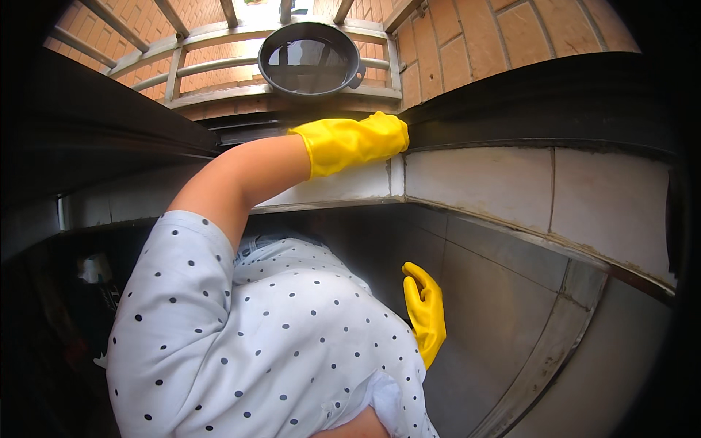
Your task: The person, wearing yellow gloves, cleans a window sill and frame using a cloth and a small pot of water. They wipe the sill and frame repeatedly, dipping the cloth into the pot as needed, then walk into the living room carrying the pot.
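In the head view, I have the yellow-gloved left hand (pixel 358 144) bent into a loose fist, its rubber glossy and creased, at the left end of the dark window frame (pixel 540 106). I cannot tell whether it touches the frame or grips anything within its folded fingers. The right hand (pixel 426 314), gloved to match, hangs low beside the white polka-dot shirt (pixel 292 339), digits slightly curved and parted, nothing visible in its hold. That frame stretches rightward, smooth and straight-edged (bowed by my fisheye), above white tiles (pixel 475 175) with rough, grimy seams. Past the left hand, a round dark-grey basin (pixel 310 31) of reflective water (pixel 310 67) sits at the metal bars (pixel 175 77), near a tan brick wall (pixel 522 33).
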A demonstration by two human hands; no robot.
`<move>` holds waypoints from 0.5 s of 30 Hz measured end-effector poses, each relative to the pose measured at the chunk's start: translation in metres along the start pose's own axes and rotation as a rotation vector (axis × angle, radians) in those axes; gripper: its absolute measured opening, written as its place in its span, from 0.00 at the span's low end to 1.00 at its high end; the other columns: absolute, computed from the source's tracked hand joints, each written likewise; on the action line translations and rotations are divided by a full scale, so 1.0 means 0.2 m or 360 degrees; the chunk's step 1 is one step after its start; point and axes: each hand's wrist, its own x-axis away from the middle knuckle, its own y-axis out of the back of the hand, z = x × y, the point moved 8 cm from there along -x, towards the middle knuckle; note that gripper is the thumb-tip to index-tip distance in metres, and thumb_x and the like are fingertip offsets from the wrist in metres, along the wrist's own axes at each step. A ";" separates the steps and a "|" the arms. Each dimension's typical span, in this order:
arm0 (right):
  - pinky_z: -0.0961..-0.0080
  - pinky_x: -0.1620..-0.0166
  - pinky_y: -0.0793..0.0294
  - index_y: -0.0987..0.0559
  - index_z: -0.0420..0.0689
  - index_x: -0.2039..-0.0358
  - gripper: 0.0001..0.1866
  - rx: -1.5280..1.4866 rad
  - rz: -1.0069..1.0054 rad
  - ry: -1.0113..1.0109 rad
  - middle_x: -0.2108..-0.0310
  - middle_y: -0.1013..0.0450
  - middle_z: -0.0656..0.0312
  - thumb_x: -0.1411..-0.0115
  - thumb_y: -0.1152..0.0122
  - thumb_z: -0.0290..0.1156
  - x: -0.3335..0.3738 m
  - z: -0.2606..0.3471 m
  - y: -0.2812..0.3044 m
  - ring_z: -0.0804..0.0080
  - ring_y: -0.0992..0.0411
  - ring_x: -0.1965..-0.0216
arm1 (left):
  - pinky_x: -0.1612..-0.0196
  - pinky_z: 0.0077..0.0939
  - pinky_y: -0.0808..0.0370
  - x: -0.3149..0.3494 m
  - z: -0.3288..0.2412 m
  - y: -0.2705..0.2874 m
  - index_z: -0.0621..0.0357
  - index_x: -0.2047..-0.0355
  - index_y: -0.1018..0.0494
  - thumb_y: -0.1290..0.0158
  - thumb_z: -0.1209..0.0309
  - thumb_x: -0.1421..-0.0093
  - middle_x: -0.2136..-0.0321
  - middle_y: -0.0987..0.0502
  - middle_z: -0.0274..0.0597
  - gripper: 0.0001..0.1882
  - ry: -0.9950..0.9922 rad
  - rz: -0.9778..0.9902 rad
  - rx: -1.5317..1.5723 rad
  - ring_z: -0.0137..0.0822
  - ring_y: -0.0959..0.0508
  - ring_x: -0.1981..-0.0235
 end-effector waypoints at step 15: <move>0.74 0.39 0.31 0.17 0.51 0.46 0.14 -0.0042 0.0005 -0.0028 0.44 0.23 0.62 0.30 0.38 0.36 -0.07 -0.05 0.09 0.68 0.27 0.42 | 0.57 0.36 0.20 0.36 0.15 0.19 0.56 0.57 0.17 0.41 0.82 0.41 0.65 0.18 0.50 0.13 -0.0715 -0.1010 0.0350 0.54 0.18 0.64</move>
